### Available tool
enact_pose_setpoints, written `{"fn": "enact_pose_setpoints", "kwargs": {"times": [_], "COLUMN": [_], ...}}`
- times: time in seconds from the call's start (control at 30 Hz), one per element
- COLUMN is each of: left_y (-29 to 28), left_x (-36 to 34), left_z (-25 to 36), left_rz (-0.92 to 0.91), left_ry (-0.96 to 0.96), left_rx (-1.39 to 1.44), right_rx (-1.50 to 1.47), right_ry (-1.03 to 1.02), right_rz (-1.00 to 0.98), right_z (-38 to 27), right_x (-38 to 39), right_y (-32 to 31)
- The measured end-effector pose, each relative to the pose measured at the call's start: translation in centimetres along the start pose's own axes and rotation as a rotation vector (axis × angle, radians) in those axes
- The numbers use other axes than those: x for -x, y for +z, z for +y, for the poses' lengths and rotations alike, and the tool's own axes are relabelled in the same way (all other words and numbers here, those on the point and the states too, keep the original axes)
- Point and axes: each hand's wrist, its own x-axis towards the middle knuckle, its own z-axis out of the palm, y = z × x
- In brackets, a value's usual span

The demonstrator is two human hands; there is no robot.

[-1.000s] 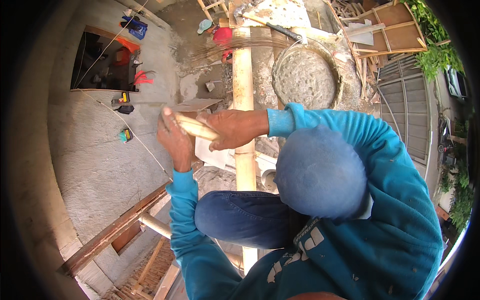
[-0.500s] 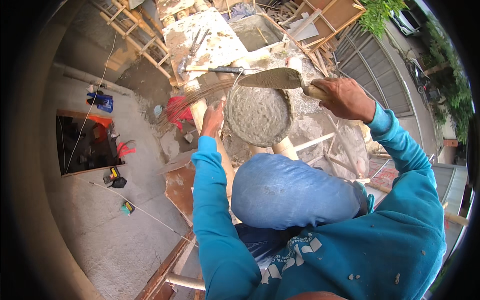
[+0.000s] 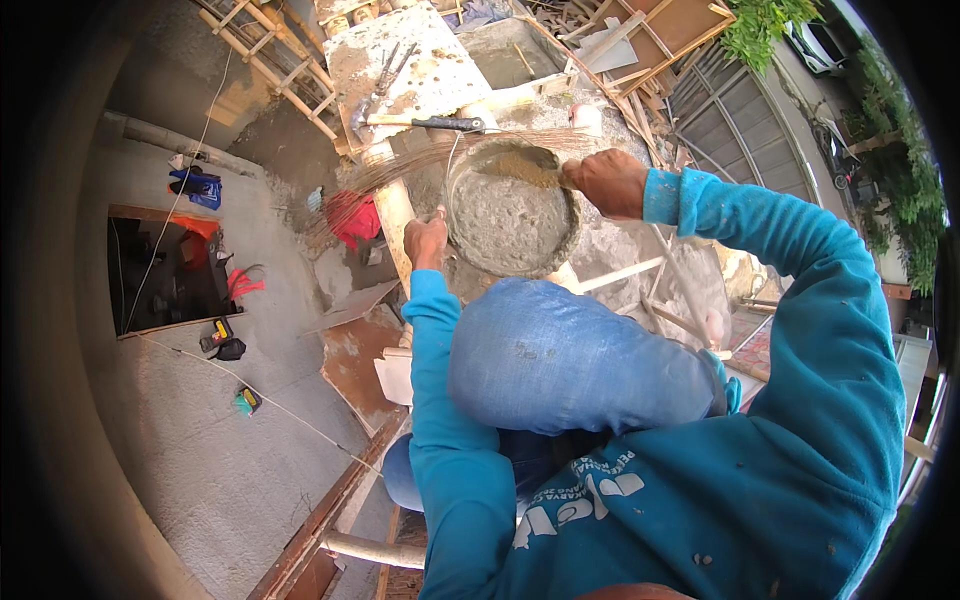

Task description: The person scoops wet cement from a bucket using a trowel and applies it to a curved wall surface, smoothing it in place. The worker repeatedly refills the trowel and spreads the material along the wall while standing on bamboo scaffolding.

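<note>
My right hand (image 3: 607, 182) grips a trowel, its blade (image 3: 522, 166) down in the grey wet mortar at the far rim of a round bucket (image 3: 508, 225). My left hand (image 3: 426, 240) is closed just left of the bucket, beside a bamboo pole (image 3: 395, 215); what its curled fingers hold is unclear. Thin rods (image 3: 395, 172) lie across the poles behind the bucket. My raised knee (image 3: 560, 355) in jeans is just below the bucket.
A spotted board (image 3: 390, 70) with a hammer (image 3: 420, 121) lies beyond. A bamboo ladder (image 3: 265, 55) stands upper left. A wall opening (image 3: 170, 270) and hanging cord (image 3: 255, 395) are left; scrap wood (image 3: 670, 50) and metal sheeting (image 3: 745, 130) are upper right.
My hands parted from a pale bamboo piece; my right hand took a trowel and has since lowered its blade into the mortar. The whole view has swung round.
</note>
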Motion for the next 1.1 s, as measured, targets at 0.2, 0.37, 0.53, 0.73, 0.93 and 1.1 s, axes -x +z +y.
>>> {"fn": "enact_pose_setpoints", "kwargs": {"times": [0.2,0.37,0.53,0.73,0.93,1.1], "left_y": [0.3,1.3,1.1,0.8,3.1,2.5], "left_x": [3.1,5.4,5.6,6.8,5.4,8.8], "left_z": [-1.0,2.1,0.6,2.4,-1.4,0.0], "left_rz": [-0.111,-0.138,-0.094,-0.037,0.029,0.039], "left_ry": [-0.072,0.06,0.112,0.063,-0.067,-0.23], "left_rx": [0.44,0.173,0.175,-0.037,0.057,0.07], "right_rx": [-0.108,-0.287,-0.704,-1.251,-1.219,-1.278], "right_ry": [0.069,0.157,0.259,0.459,0.464,0.511], "right_rz": [-0.26,-0.311,-0.369,-0.344,-0.154,-0.144], "right_z": [-2.5,-4.8,-5.3,-7.5,-9.6,-9.7], "right_x": [5.0,2.2,1.9,2.5,3.5,5.9], "right_y": [-1.0,5.7,4.3,6.4,9.6,8.6]}}
